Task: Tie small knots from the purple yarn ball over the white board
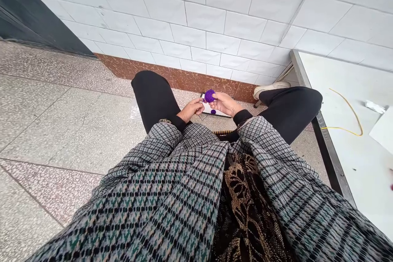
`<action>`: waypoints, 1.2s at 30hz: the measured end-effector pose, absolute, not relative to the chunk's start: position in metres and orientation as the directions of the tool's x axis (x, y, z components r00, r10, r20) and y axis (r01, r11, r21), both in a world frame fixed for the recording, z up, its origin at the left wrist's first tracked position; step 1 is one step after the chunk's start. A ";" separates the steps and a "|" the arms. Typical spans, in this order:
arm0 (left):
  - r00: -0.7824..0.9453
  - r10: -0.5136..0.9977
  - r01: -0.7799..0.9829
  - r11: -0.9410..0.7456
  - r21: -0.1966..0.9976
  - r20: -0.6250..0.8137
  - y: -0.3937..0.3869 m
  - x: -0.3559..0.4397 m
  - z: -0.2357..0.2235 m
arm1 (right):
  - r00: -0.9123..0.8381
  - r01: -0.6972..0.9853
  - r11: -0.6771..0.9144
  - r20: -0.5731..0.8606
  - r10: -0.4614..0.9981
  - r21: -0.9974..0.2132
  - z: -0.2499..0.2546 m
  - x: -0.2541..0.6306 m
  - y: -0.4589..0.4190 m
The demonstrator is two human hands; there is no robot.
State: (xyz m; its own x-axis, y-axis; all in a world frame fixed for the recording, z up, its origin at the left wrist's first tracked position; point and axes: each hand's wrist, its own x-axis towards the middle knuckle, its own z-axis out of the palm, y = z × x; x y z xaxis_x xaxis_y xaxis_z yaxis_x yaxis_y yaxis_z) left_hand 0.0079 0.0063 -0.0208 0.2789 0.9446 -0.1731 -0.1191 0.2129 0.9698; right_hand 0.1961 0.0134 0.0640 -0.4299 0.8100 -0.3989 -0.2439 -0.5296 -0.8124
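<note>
A ball of purple yarn (209, 96) is held between the fingertips of my right hand (224, 104), in front of my lap. My left hand (192, 109) is just to its left, its fingers pinched on a thin purple strand of yarn near the ball. Below the hands lies a white tray or board (221, 113) with a dark edge, partly hidden behind them. On it sits a smaller purple piece (213, 111), too small to make out fully.
To the right stands a white-topped table (344, 131) with a metal edge, bearing a bent yellow cord (357, 112) and a crumpled white scrap (374, 107). A white tiled wall (196, 20) rises ahead. My knees are spread to either side over a speckled floor (70, 123).
</note>
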 end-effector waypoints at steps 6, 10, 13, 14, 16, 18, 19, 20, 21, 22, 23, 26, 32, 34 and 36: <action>0.257 0.951 -0.210 0.230 0.950 -0.174 0.005 0.004 -0.013 | -0.351 -0.380 -0.416 -0.288 0.891 -0.826 0.059 0.199 0.021; 0.227 0.955 -0.147 0.227 0.963 -0.191 0.004 0.003 -0.012 | -0.271 -0.488 -0.319 -0.206 0.940 -0.813 0.059 0.204 0.029; 0.174 0.963 -0.067 0.218 0.974 -0.204 0.004 0.005 -0.015 | -0.248 -0.532 -0.255 -0.138 0.959 -0.807 0.060 0.208 0.034; 0.161 0.966 -0.049 0.214 0.976 -0.204 0.005 0.005 -0.015 | -0.259 -0.527 -0.244 -0.120 0.958 -0.814 0.061 0.209 0.035; 0.111 0.978 0.005 0.176 0.984 -0.175 0.009 0.005 -0.013 | -0.301 -0.480 -0.238 -0.096 0.949 -0.845 0.062 0.211 0.036; 0.017 0.995 0.123 0.096 0.988 -0.099 0.014 0.003 -0.002 | -0.355 -0.397 -0.247 -0.100 0.930 -0.884 0.065 0.211 0.036; -0.020 0.999 0.190 0.047 0.981 -0.044 0.017 0.002 0.007 | -0.379 -0.353 -0.251 -0.108 0.919 -0.901 0.068 0.212 0.036; -0.057 0.998 0.224 0.002 0.975 0.012 0.019 0.002 0.018 | -0.399 -0.314 -0.251 -0.113 0.910 -0.915 0.072 0.212 0.036; -0.017 0.999 0.190 -0.039 0.981 0.043 0.021 0.003 0.031 | -0.416 -0.285 -0.247 -0.113 0.903 -0.926 0.077 0.213 0.036; 0.054 0.997 0.105 -0.060 0.993 0.055 0.022 0.006 0.045 | -0.430 -0.263 -0.240 -0.109 0.896 -0.934 0.084 0.213 0.037; 0.127 0.990 0.003 -0.069 0.998 0.068 0.023 0.010 0.060 | -0.437 -0.254 -0.224 -0.095 0.894 -0.941 0.093 0.213 0.039; 0.249 0.965 -0.157 -0.043 0.987 0.082 0.020 0.028 0.103 | -0.451 -0.226 -0.167 -0.049 0.891 -0.960 0.123 0.217 0.047; 0.129 0.985 -0.179 -0.091 0.980 0.115 0.021 0.054 0.148 | -0.467 -0.180 -0.041 0.049 0.883 -0.983 0.181 0.230 0.064; 0.090 0.984 -0.149 -0.142 0.979 0.157 0.022 0.055 0.152 | -0.465 -0.214 -0.026 0.079 0.882 -0.977 0.188 0.234 0.063; 0.094 0.980 -0.136 -0.165 0.977 0.178 0.021 0.054 0.154 | -0.467 -0.243 -0.025 0.094 0.879 -0.970 0.191 0.235 0.060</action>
